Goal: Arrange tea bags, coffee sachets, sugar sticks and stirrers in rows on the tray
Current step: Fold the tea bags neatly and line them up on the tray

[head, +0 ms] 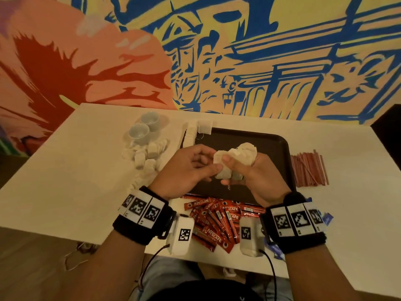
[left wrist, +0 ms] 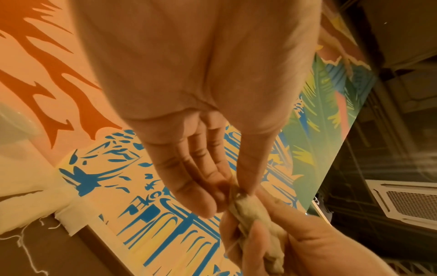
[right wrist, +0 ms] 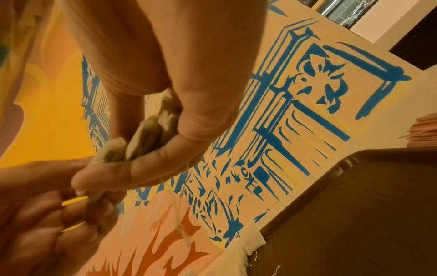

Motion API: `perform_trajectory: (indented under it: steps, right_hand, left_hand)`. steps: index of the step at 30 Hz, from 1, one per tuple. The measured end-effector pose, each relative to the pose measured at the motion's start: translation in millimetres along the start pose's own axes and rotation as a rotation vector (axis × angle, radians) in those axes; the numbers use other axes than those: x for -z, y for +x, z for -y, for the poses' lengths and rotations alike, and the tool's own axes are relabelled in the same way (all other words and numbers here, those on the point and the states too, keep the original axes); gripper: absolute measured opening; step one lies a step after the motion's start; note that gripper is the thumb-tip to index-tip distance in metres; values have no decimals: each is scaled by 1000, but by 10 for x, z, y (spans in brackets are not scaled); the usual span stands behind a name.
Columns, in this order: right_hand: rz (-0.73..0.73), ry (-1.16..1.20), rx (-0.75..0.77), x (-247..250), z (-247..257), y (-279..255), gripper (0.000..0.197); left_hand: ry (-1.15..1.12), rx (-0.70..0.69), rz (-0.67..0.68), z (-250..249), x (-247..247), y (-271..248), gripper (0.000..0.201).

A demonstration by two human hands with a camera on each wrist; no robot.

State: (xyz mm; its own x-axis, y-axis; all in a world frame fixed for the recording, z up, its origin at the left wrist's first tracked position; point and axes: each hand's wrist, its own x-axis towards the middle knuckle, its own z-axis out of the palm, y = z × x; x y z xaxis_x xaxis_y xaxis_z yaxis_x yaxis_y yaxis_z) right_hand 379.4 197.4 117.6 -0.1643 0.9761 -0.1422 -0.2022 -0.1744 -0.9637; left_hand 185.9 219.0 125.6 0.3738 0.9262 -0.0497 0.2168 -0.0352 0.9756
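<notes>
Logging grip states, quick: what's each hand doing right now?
Left hand: pinches one tea bag from the bunch.
Right hand: grips a bunch of tea bags.

The right hand (right wrist: 165, 78) fills the upper left, its thumb and fingers curled round a bunch of pale tea bags (right wrist: 146, 134). The left hand (right wrist: 47, 205) comes in from the lower left and pinches the bunch's lower end. Thin strings trail down from it. At lower right lies the dark tray (right wrist: 354, 214), with 1 tea bag (right wrist: 250, 242) over its corner. Stirrers (right wrist: 423, 130) show at the right edge, before a blue-and-orange mural (right wrist: 295, 112).
</notes>
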Motion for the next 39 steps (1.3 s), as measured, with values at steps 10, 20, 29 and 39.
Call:
perform_trajectory:
  steps: [10,20,29,39]
  right_hand:
    - [60,-93,-18,234,88,-35,29]
    - [80,-474,37,446,242,148,25]
    - [47,-564,57,215,278,141,34]
    - [30,-643,78,-69,134,-135,37]
  left_hand:
    - [-51,-18,-56,-184,-109,95,8]
    - [56,-43,-60,-350,-69,381,14]
    - [253,-86,77,-424,145,353,20]
    - [323,-166,90,-383,329,-39,16]
